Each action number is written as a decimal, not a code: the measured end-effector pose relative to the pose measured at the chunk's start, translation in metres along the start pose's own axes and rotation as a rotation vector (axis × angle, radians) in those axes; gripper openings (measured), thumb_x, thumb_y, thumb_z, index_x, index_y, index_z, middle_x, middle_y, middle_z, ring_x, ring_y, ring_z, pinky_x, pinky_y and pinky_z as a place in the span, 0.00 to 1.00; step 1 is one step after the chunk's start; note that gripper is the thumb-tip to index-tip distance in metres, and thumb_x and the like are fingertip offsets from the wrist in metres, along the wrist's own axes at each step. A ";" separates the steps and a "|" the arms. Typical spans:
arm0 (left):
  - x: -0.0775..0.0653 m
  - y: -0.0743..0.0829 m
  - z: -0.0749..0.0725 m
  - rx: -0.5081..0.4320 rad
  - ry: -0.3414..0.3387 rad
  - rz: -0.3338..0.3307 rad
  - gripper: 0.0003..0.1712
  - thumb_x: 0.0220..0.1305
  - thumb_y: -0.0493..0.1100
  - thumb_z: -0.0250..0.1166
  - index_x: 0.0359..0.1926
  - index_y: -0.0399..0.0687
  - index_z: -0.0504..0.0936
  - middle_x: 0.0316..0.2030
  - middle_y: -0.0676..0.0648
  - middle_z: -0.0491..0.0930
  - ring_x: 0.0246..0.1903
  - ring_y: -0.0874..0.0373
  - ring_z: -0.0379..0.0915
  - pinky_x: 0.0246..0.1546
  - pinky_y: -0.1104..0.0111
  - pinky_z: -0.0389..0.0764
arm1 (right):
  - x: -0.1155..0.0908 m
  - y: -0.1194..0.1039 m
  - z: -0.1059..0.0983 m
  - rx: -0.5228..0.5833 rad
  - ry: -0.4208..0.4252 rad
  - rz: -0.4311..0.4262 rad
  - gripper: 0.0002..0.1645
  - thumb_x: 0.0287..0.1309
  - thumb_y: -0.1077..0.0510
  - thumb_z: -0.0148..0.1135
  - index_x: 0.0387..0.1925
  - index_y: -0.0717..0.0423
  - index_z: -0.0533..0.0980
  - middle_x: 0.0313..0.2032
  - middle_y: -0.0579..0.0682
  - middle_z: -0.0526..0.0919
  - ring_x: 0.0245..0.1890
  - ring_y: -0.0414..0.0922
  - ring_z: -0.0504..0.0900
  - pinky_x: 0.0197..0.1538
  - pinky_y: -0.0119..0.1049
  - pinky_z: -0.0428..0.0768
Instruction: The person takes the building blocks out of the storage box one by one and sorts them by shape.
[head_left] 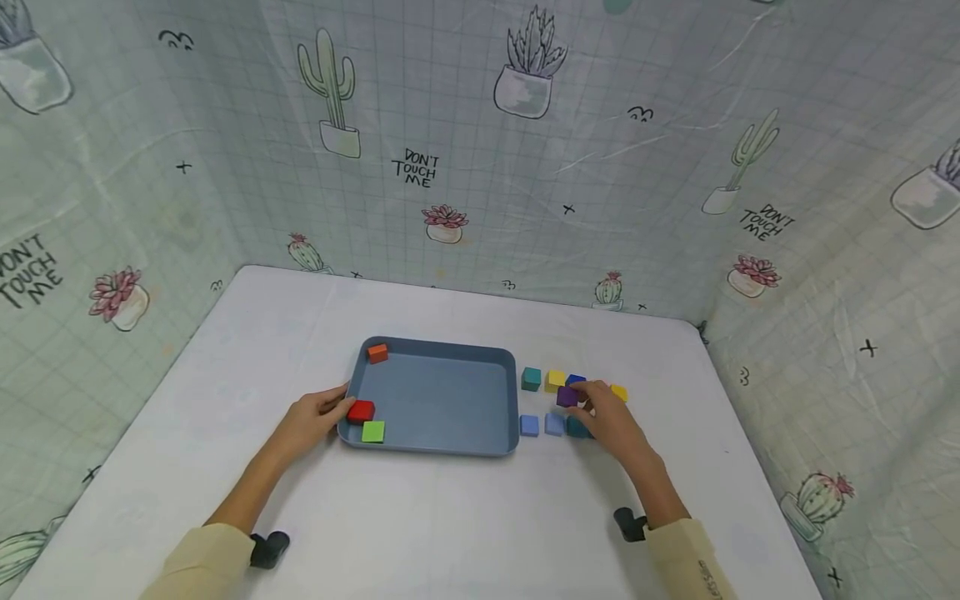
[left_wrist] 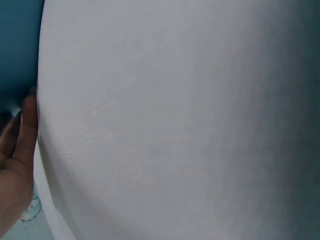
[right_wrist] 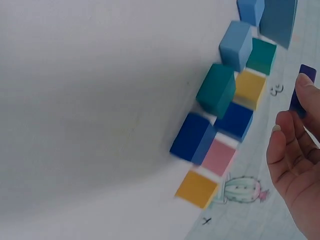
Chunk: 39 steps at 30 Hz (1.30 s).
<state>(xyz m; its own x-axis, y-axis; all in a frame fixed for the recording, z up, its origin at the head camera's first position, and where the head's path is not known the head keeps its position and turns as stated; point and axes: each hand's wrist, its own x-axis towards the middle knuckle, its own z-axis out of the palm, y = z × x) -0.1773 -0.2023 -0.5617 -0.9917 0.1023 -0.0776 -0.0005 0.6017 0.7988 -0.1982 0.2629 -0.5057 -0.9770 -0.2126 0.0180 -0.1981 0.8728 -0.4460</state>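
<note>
My right hand (head_left: 613, 423) pinches a purple cube (head_left: 567, 397) between thumb and fingers, raised over two rows of blocks right of the tray. In the right wrist view the purple cube (right_wrist: 308, 73) is partly hidden by the thumb. My left hand (head_left: 309, 427) holds the left rim of the blue-grey tray (head_left: 442, 400), thumb on top beside a red block (head_left: 362, 410) and fingers along the outside. A light green block (head_left: 372, 432) lies in the near left corner of the tray, an orange block (head_left: 378, 353) in the far left corner.
Beside the tray stand a teal block (head_left: 531, 379), a yellow block (head_left: 555, 381) and light blue blocks (head_left: 529, 426). Dark blue (right_wrist: 192, 138), pink (right_wrist: 219, 156) and amber (right_wrist: 197, 189) blocks show in the right wrist view. A patterned cloth (head_left: 480, 183) surrounds the white table (head_left: 450, 517).
</note>
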 end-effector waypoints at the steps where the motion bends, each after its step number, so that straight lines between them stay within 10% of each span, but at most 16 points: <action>1: 0.000 0.000 0.000 0.002 -0.001 -0.001 0.37 0.67 0.58 0.55 0.65 0.35 0.66 0.57 0.33 0.71 0.56 0.40 0.68 0.52 0.51 0.72 | -0.001 0.003 -0.002 0.000 0.005 0.003 0.25 0.58 0.59 0.65 0.55 0.62 0.72 0.42 0.52 0.76 0.39 0.45 0.75 0.44 0.41 0.79; 25: -0.001 0.000 -0.002 -0.002 -0.019 -0.007 0.37 0.67 0.58 0.55 0.65 0.35 0.65 0.58 0.33 0.70 0.57 0.40 0.67 0.52 0.51 0.73 | -0.033 0.067 -0.021 -0.026 0.072 0.050 0.24 0.55 0.61 0.66 0.52 0.67 0.72 0.36 0.55 0.75 0.35 0.50 0.74 0.38 0.45 0.80; 39: 0.000 0.000 -0.001 0.013 -0.013 -0.009 0.38 0.67 0.59 0.54 0.65 0.34 0.65 0.58 0.33 0.70 0.57 0.40 0.68 0.51 0.51 0.73 | -0.041 0.083 -0.018 -0.033 -0.080 0.210 0.23 0.57 0.62 0.64 0.54 0.64 0.72 0.40 0.55 0.76 0.41 0.51 0.75 0.45 0.47 0.79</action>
<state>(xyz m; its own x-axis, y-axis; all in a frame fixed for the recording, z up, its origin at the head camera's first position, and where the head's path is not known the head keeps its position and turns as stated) -0.1771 -0.2032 -0.5614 -0.9900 0.1072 -0.0921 -0.0071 0.6130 0.7900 -0.1759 0.3519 -0.5269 -0.9880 -0.0572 -0.1435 0.0055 0.9152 -0.4029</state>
